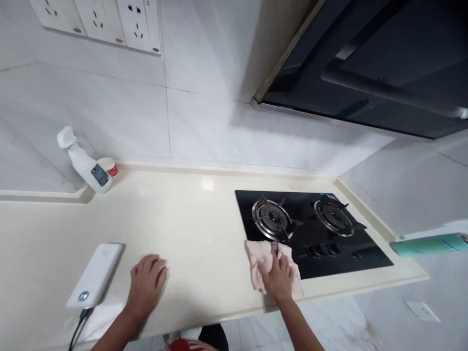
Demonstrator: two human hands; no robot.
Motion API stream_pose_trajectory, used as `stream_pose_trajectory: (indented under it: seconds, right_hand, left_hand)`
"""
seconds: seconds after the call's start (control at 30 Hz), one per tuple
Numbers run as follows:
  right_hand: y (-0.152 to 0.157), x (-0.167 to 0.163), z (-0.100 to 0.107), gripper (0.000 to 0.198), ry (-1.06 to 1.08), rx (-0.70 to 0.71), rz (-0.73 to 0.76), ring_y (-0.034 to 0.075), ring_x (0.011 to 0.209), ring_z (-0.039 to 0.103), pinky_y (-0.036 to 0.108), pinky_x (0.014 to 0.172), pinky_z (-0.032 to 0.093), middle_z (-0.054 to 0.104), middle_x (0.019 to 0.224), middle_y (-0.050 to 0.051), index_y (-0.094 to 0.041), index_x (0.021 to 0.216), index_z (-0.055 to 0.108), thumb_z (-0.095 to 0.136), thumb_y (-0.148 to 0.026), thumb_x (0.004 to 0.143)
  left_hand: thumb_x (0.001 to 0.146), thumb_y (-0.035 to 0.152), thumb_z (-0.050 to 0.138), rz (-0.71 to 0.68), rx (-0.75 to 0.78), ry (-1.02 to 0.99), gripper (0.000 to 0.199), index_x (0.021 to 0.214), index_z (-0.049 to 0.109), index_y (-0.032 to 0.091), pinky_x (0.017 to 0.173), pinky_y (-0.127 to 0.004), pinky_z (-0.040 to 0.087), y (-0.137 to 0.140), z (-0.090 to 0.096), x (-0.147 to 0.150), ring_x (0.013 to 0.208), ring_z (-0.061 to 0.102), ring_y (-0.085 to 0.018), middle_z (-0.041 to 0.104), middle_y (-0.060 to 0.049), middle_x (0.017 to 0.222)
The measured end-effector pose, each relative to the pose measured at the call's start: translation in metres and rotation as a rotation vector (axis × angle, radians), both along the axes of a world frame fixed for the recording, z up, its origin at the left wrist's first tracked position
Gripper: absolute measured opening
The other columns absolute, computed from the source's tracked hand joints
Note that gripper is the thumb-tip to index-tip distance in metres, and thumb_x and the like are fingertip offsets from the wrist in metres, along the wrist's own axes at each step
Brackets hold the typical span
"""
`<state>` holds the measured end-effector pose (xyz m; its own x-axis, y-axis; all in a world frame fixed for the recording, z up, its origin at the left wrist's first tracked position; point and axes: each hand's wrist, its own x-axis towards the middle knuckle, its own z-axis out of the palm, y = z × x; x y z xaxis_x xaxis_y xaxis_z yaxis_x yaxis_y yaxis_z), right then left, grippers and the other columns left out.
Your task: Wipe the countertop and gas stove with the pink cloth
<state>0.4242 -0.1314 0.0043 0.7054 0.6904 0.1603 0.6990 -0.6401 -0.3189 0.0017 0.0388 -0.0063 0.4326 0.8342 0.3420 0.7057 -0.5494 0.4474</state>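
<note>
My right hand (280, 280) is pressed down on a pale pink cloth (258, 253), its fingers bent onto the fabric. The cloth is bunched over the near left corner of a black glass gas cooktop (303, 253) and partly over the counter. Just behind the cloth is the left burner (272, 218). My left hand (146, 282) rests palm down on the cream countertop (197, 214), holding nothing, with its fingers loosely extended. To its left lies a white power bank (97, 273) with a black cable (78, 326) plugged in.
A white spray bottle (87, 165) leans in the back left corner beside a small white-and-red tub (108, 166). The right burner (333, 216) and control knobs (323, 250) are farther right. A dark range hood (365, 73) overhangs the cooktop. A green cylinder (429, 244) is at the right end.
</note>
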Motion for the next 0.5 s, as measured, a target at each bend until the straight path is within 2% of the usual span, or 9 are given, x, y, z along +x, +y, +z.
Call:
stream_pose_trajectory:
  seconds: [0.07,0.2,0.27,0.33,0.4,0.5]
  right_hand:
    - [0.022,0.0,-0.01,0.086,-0.057,-0.065,-0.039,0.042,0.147,0.023,0.067,0.112,0.023,0.036,0.153,0.027,-0.012,0.142,0.05,0.036,-0.076,0.086]
    - [0.053,-0.008,-0.011,0.078,-0.133,-0.069,-0.095,0.044,0.145,0.027,0.068,0.109,0.026,0.041,0.148,0.031,-0.008,0.141,0.05,0.043,-0.065,0.088]
    - [0.06,-0.027,-0.011,0.067,-0.166,-0.069,0.015,0.041,0.145,0.029,0.064,0.111,0.027,0.045,0.146,0.029,-0.007,0.139,0.052,0.043,-0.053,0.092]
    - [0.066,-0.058,-0.013,0.059,-0.182,-0.084,0.188,0.037,0.147,0.029,0.057,0.116,0.026,0.045,0.148,0.026,-0.007,0.138,0.055,0.044,-0.044,0.094]
    - [0.072,-0.092,-0.019,0.057,-0.18,-0.094,0.342,0.034,0.149,0.027,0.053,0.119,0.024,0.044,0.151,0.023,-0.008,0.139,0.055,0.046,-0.041,0.094]
    - [0.084,-0.128,-0.026,0.06,-0.151,-0.105,0.479,0.033,0.151,0.022,0.052,0.121,0.022,0.04,0.155,0.019,-0.011,0.144,0.052,0.05,-0.043,0.093]
  left_hand:
    - [0.096,0.033,0.052,0.003,0.012,0.027,0.022,0.107,0.069,0.024,0.095,-0.042,0.037,0.001,0.002,0.001,0.114,0.056,-0.027,0.064,-0.01,0.117]
    - [0.094,0.032,0.053,0.008,0.045,0.029,0.023,0.106,0.07,0.023,0.093,-0.041,0.037,0.002,0.002,0.0,0.11,0.058,-0.027,0.065,-0.009,0.115]
    - [0.094,0.033,0.052,0.005,0.057,0.029,0.023,0.106,0.07,0.024,0.092,-0.041,0.037,0.003,0.0,0.0,0.11,0.058,-0.027,0.065,-0.009,0.114]
    - [0.094,0.034,0.051,0.01,0.051,0.043,0.025,0.107,0.07,0.024,0.092,-0.041,0.037,0.003,-0.002,0.0,0.111,0.057,-0.027,0.065,-0.009,0.115]
    - [0.095,0.035,0.05,0.022,0.04,0.059,0.026,0.108,0.07,0.024,0.092,-0.041,0.037,0.002,-0.004,0.0,0.112,0.056,-0.026,0.064,-0.009,0.117]
    - [0.095,0.034,0.05,0.029,0.042,0.067,0.025,0.108,0.069,0.024,0.093,-0.04,0.038,0.001,-0.007,-0.002,0.113,0.056,-0.026,0.064,-0.008,0.118]
